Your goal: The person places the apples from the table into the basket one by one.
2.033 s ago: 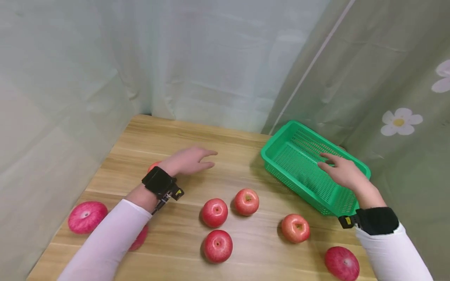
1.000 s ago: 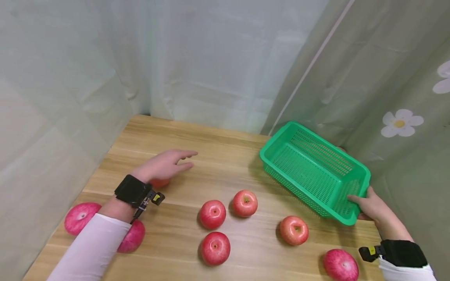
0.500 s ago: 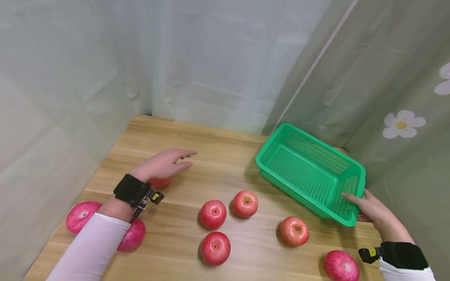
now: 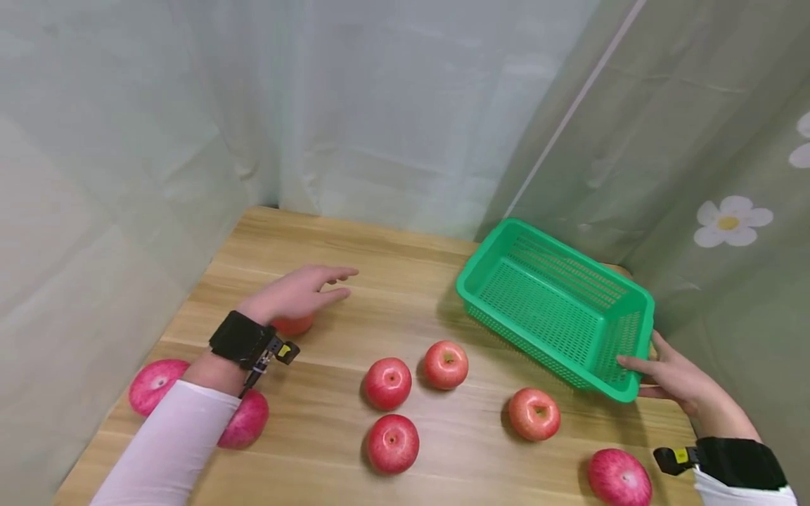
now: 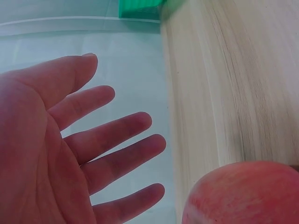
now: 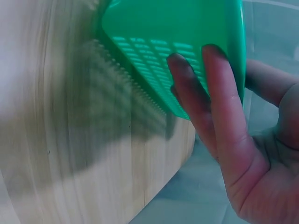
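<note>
My right hand point(image 4: 680, 376) grips the near right end of a green plastic basket point(image 4: 465, 284). Its thumb is over the rim and, in the right wrist view, its fingers point(image 6: 224, 98) lie along the slotted outer wall. Nothing lies inside the basket. Over the left part of the table my left hand point(image 4: 294, 292) hovers with fingers spread, holding nothing. A red apple point(image 4: 294, 325) is partly hidden beneath that hand, and the left wrist view shows the apple point(image 5: 247, 196) apart from the fingers.
Red apples point(image 4: 387, 383) stand mid-table, with another apple point(image 4: 534, 414) nearer the basket. A darker pink apple point(image 4: 619, 478) sits at front right; two more, one a pink apple point(image 4: 245, 422), lie by the left forearm. Curtains point(image 4: 392, 126) hang behind the wooden table point(image 4: 354, 239).
My right hand went from above the basket to its right end and took hold; the basket has since shifted slightly left. My left hand drew back leftward, then stayed nearly still.
</note>
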A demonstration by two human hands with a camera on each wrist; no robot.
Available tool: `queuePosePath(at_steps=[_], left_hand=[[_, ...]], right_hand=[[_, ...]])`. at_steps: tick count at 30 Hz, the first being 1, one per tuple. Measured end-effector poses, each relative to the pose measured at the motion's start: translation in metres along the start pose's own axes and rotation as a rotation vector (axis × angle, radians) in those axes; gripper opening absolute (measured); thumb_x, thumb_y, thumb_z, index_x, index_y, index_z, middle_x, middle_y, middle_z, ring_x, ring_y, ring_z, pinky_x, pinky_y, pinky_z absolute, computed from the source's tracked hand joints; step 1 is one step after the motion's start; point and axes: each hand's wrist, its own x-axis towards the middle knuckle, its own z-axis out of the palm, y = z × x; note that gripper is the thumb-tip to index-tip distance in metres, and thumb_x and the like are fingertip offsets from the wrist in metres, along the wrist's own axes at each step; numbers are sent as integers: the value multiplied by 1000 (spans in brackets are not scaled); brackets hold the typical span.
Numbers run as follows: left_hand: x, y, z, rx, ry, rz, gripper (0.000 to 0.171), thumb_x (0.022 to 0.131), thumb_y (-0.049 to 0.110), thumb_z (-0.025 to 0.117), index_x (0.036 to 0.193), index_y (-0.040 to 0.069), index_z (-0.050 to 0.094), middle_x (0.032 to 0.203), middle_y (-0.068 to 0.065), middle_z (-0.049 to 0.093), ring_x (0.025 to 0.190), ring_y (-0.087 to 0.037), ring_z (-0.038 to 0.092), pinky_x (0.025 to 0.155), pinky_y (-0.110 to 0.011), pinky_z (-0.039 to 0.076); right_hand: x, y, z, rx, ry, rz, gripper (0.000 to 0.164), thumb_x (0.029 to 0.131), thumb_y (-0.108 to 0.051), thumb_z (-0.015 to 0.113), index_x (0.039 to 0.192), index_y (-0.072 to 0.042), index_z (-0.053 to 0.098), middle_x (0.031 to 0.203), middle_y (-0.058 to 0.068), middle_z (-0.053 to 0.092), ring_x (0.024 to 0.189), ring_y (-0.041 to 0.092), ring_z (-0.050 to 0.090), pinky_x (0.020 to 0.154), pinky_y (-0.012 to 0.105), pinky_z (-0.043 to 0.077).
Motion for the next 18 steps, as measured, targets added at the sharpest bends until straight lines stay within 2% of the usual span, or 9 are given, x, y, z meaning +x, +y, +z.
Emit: queuePosePath(at_steps=[3, 5, 9, 13, 18], left_hand=[[13, -1, -4, 12, -13, 11, 56, 112, 33, 57, 161, 6, 48, 155, -18, 56, 137, -42, 57, 113, -60, 44], [14, 0, -3, 16, -11, 9, 57, 112, 34, 57, 162, 7, 47, 155, -18, 56, 137, -41, 58, 113, -60, 44], [16, 0, -3, 15, -2, 21, 58, 112, 33, 57, 163, 8, 46, 154, -19, 57, 136, -41, 58, 113, -60, 44], [18, 0, -4, 16, 2, 23, 58, 112, 31, 59, 164, 9, 45, 152, -20, 58, 135, -41, 58, 112, -60, 44], [19, 0, -5, 16, 0, 23, 58, 112, 29, 59, 164, 10, 44, 151, -22, 59, 135, -41, 58, 113, -60, 44]], right_hand=[[1, 2, 1, 40, 23, -3, 104, 111, -20, 62, 165, -12, -27, 127, 26, 65, 96, 25, 78, 82, 42, 64], [4, 1, 1, 36, 25, -13, 105, 111, -20, 62, 164, -13, -29, 127, 25, 66, 95, 24, 78, 82, 40, 64], [9, -5, 2, -15, 35, -23, 103, 112, -24, 60, 163, -5, -27, 130, 33, 64, 93, 21, 77, 81, 35, 63], [17, -14, 8, -71, 41, -33, 100, 112, -28, 59, 163, 4, -21, 138, 42, 56, 94, 18, 76, 82, 32, 62], [29, -27, 18, -79, 42, -76, 97, 112, -26, 60, 165, 6, -14, 144, 47, 48, 100, 20, 75, 84, 35, 62]])
